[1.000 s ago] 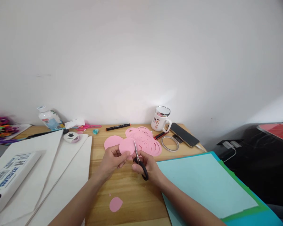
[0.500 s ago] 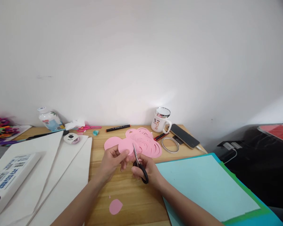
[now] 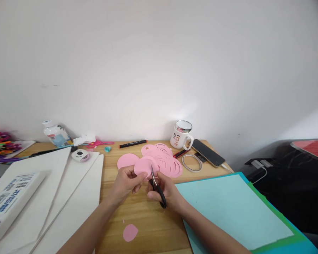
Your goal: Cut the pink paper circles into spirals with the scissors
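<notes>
My left hand [image 3: 128, 181] pinches a round pink paper piece [image 3: 142, 166] between thumb and fingers above the wooden table. In my right hand [image 3: 165, 188] are black-handled scissors [image 3: 159, 194], their blades pointing up and away over the paper's right edge. A pile of pink paper with curved cuts [image 3: 164, 158] lies just behind the hands, partly covered by the held piece. To its left rests a pink paper circle [image 3: 127, 161]. Nearer the front edge lies a pink petal-shaped piece [image 3: 130, 233] with a tiny scrap above it.
A white mug [image 3: 180, 135], a tape roll [image 3: 191, 163] and a phone [image 3: 208, 153] stand or lie at back right. Light blue sheets [image 3: 228, 208] cover the right side; white sheets [image 3: 79, 197] lie left. A black marker [image 3: 133, 144] lies near the wall.
The held pink piece has turned and shifted slightly right, showing a rounder outline. The scissors have moved a little with it, blades still at its right edge.
</notes>
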Available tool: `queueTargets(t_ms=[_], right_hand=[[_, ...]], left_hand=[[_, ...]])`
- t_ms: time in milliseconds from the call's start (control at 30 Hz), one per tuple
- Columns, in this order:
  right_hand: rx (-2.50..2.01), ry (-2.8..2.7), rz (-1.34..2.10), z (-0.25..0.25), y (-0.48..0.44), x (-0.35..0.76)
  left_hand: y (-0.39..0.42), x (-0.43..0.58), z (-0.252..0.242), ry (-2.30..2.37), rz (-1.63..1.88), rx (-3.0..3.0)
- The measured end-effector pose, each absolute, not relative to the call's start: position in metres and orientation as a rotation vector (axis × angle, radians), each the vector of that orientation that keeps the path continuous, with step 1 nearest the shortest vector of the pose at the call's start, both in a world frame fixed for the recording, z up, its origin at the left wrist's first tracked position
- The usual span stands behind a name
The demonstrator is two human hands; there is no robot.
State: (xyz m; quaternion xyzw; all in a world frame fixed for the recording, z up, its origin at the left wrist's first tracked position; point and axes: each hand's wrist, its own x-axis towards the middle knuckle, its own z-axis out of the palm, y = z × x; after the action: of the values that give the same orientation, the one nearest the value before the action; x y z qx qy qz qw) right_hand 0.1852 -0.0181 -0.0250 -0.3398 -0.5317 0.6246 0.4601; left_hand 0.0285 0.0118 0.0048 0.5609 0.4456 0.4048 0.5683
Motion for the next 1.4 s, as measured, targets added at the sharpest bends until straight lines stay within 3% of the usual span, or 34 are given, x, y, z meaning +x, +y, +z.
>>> queueTargets(t_ms=[1233,1400], right_hand=[[-0.904,-1.241,1.541,-0.034,-0.018,0.182],[-0.910,-1.239,1.526,-0.033,-0.018,0.181]], left_hand=[[0.016,0.028,0.003,1.028,1.142,1.184],[0.009,0.032,0.007,1.022,1.017,1.282]])
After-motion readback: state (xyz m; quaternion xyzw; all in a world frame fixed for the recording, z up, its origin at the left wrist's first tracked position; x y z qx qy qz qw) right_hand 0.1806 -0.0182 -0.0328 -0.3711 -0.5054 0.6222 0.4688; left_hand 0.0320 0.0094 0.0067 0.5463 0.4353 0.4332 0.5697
